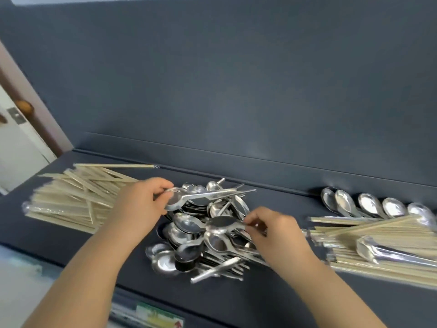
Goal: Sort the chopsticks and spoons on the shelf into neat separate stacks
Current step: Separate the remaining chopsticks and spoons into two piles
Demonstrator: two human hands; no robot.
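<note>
A heap of steel spoons lies in the middle of the dark shelf. My left hand grips a small bunch of spoons by their bowls at the heap's far side, the handles pointing right. My right hand pinches the handle of one spoon on top of the heap. A loose pile of wrapped chopsticks lies at the left. A second chopstick pile lies at the right with a spoon on it. A row of spoons lines the back right.
A dark grey wall panel rises behind the shelf. A pale door with a round knob stands at the far left. A label shows on the front below the shelf edge.
</note>
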